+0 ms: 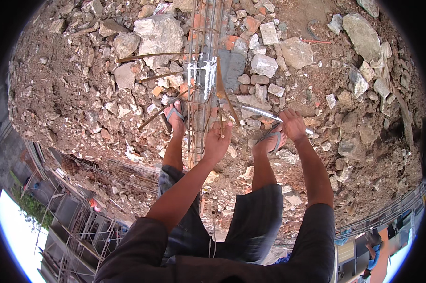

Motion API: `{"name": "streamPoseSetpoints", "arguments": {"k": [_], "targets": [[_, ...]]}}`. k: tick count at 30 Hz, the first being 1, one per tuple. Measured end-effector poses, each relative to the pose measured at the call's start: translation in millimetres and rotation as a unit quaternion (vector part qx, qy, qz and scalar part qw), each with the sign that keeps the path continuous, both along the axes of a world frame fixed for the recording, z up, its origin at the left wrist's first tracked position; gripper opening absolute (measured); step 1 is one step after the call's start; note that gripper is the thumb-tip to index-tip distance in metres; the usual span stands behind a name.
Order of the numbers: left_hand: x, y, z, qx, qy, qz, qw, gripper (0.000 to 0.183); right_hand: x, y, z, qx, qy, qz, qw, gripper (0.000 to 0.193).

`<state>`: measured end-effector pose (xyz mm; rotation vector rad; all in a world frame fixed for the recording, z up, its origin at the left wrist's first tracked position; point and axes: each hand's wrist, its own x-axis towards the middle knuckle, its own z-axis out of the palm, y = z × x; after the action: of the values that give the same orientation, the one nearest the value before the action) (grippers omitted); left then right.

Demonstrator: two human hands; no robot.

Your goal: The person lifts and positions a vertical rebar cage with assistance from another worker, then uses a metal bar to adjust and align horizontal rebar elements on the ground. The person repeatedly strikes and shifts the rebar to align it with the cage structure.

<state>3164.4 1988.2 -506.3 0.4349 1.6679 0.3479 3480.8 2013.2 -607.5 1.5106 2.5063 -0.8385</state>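
Head view: right hand [293,124] closed round a silvery metal tube [262,112] beside a rebar cage [201,102]

Nearest the camera, dark shorts [258,219] filled 5 o'clock, and both forearms reached upward from dark sleeves [312,236]. The left hand [216,145] was at the centre of the clock, its fingers at the lower end of a thin rusty rod [220,119]; whether they were closed on it could not be told. Between 2 and 3 o'clock, the right hand gripped the tube near its outer end. The tube lay at 2 o'clock, slanting up toward the cage.

Below the hands, the left foot [176,120] stood at 10 o'clock and the right foot [273,141] at 3, both in flip-flops, on either side of the cage. The cage ran from the centre to 12 o'clock, with a bright white patch [209,78] across its bars. Rusty bars [151,56] stuck out from it toward 10 and 11 o'clock. Grey mortar [233,68] lay just past 12, broken stones [264,65] at 1, and a large pale rock [160,37] at 11.

Farthest off were scaffolding [83,233] at 8 o'clock and a person in blue [375,254] at 4.
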Motion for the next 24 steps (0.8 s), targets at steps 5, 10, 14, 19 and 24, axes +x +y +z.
{"name": "streamPoseSetpoints", "arguments": {"k": [5,10,14,19,24], "targets": [[32.9,-14.9,-44.6,-0.152,-0.112,0.132,0.973,0.058,2.8,5.4,-27.3,0.034,0.036,0.019,0.999,0.015],[98.3,18.3,-96.1,-0.157,-0.195,0.374,0.893,0.074,8.8,5.1,-48.0,0.045,0.074,0.036,0.996,0.015],[114.2,40.5,-130.0,-0.172,-0.141,0.478,0.850,0.061,5.7,6.3,-44.6,0.041,0.077,0.014,0.996,0.015],[112.4,43.7,-120.3,-0.170,-0.111,0.462,0.863,0.056,17.0,22.4,-17.9,-0.315,-0.076,-0.082,0.943,0.057],[104.5,43.3,-106.4,-0.174,-0.125,0.464,0.860,0.054,24.1,42.6,34.4,-0.429,-0.178,-0.076,0.882,0.093]]}}
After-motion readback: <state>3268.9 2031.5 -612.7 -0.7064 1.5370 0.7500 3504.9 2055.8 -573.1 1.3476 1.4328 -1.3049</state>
